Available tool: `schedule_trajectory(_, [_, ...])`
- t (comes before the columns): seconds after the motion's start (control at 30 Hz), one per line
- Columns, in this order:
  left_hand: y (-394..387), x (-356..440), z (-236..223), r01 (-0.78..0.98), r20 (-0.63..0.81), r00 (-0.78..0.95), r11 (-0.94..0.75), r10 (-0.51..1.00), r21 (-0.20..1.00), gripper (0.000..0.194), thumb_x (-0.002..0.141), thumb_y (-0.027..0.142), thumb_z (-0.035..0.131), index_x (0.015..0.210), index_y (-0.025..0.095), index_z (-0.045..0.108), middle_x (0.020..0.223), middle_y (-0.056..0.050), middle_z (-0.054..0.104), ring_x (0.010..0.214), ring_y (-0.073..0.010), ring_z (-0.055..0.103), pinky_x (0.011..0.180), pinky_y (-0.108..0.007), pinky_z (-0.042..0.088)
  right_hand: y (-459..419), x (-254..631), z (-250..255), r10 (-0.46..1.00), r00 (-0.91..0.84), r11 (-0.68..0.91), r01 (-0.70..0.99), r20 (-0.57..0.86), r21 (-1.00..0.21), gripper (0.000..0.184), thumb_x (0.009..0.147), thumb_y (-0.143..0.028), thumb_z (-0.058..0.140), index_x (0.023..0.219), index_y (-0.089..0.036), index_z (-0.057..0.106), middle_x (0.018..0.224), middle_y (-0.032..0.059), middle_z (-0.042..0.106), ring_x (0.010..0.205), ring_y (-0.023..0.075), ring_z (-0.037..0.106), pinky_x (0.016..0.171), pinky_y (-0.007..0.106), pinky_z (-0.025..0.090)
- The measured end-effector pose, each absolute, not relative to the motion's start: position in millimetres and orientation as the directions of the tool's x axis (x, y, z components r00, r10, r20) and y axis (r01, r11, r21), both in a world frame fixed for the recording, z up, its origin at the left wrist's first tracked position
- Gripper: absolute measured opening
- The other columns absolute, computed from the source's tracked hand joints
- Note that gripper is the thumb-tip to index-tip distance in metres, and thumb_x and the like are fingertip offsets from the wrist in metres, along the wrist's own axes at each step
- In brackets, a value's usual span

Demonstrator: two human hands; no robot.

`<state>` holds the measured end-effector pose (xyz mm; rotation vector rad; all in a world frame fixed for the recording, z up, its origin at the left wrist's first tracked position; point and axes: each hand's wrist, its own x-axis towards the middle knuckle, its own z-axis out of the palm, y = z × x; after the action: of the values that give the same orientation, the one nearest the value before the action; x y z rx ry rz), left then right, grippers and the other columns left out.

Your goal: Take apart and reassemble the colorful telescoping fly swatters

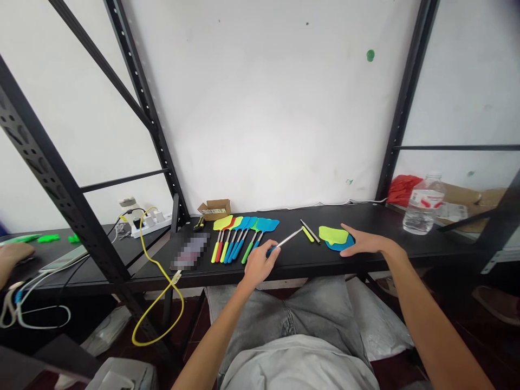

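Note:
My left hand point(260, 264) is closed on the blue grip of a silver telescopic rod point(287, 239) that slants up to the right over the black shelf point(385, 216). My right hand point(363, 242) lies flat with fingers spread, touching a small stack of loose swatter heads, yellow-green on blue point(335, 237). A row of several assembled fly swatters point(239, 238) with yellow, red, green and blue handles lies left of my left hand. Two loose rods point(310, 231) rest between the hands.
A small open cardboard box point(214, 208) sits at the back. A water bottle point(423, 204) and red bag point(403, 188) stand right. A power strip point(150, 223) with yellow cable point(156, 281) lies left. Another person's hand point(12, 259) shows at the far left.

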<state>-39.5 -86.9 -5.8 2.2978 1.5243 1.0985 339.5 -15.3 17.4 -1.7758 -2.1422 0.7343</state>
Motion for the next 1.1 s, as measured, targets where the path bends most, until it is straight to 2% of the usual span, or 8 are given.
schedule_trajectory(0.13, [-87,-39,-6,0.719,0.49,0.21,-0.473,0.846,0.509,0.039,0.098,0.052,0.036,0.107,0.025,0.063,0.078,0.002,0.066,0.062,-0.0152,0.055,0.065,-0.026,0.039,-16,329,18,0.976,-0.188,0.103,0.846,-0.112,-0.524,0.141,0.054,-0.061,0.081,0.158,-0.013,-0.002,0.155,0.021,0.032,0.139,0.0373,0.038,0.11,0.045,0.034])
schedule_trajectory(0.3, [-88,-39,-6,0.724,0.483,0.212,-0.468,0.85,0.507,0.04,0.098,0.052,0.035,0.107,0.025,0.063,0.072,0.002,0.063,0.059,-0.0152,0.054,0.063,-0.026,0.037,-6,338,8,0.984,-0.172,0.126,0.843,-0.04,-0.522,0.14,0.052,-0.06,0.082,0.159,-0.018,0.001,0.147,0.0213,0.046,0.132,0.0415,0.045,0.105,0.049,0.038])
schedule_trajectory(0.5, [-88,-39,-7,0.722,0.488,0.213,-0.473,0.847,0.505,0.038,0.098,0.051,0.036,0.106,0.025,0.063,0.077,0.002,0.065,0.064,-0.0157,0.057,0.066,-0.026,0.038,-1,351,4,0.981,-0.178,0.113,0.844,-0.075,-0.524,0.136,0.056,-0.065,0.078,0.159,-0.015,0.005,0.148,0.0213,0.045,0.133,0.0378,0.046,0.105,0.044,0.039])
schedule_trajectory(0.7, [-89,-39,-5,0.729,0.481,0.216,-0.468,0.85,0.499,0.041,0.098,0.052,0.034,0.105,0.024,0.063,0.071,0.002,0.062,0.062,-0.0157,0.055,0.063,-0.025,0.037,-22,366,27,0.975,-0.18,0.066,0.793,-0.13,-0.605,0.11,0.065,-0.061,0.076,0.154,-0.013,0.031,0.139,0.0222,0.054,0.124,0.0372,0.055,0.104,0.043,0.04])
schedule_trajectory(0.87, [-89,-39,-5,0.735,0.477,0.209,-0.459,0.854,0.499,0.041,0.098,0.053,0.035,0.105,0.024,0.063,0.071,0.002,0.062,0.063,-0.0162,0.056,0.065,-0.026,0.038,-37,380,38,0.969,-0.219,0.074,0.697,-0.114,-0.714,0.085,0.068,-0.048,0.078,0.142,-0.016,0.052,0.128,0.0179,0.064,0.117,0.0346,0.061,0.103,0.038,0.041])
schedule_trajectory(0.97, [-88,-38,-6,0.73,0.475,0.212,-0.461,0.854,0.504,0.041,0.098,0.053,0.036,0.106,0.024,0.063,0.074,0.002,0.064,0.065,-0.0162,0.058,0.066,-0.026,0.039,-43,386,43,0.969,-0.234,0.091,0.635,-0.078,-0.767,0.067,0.07,-0.041,0.075,0.132,-0.019,0.063,0.115,0.0137,0.071,0.105,0.0326,0.067,0.094,0.036,0.048])
schedule_trajectory(1.1, [-88,-38,-6,0.728,0.473,0.21,-0.459,0.856,0.509,0.04,0.098,0.052,0.036,0.107,0.025,0.064,0.078,0.001,0.067,0.068,-0.0167,0.061,0.069,-0.026,0.041,-51,393,51,0.98,-0.196,0.115,0.657,-0.021,-0.745,0.049,0.072,-0.041,0.07,0.117,-0.021,0.072,0.097,0.0108,0.075,0.089,0.0299,0.069,0.077,0.035,0.052])
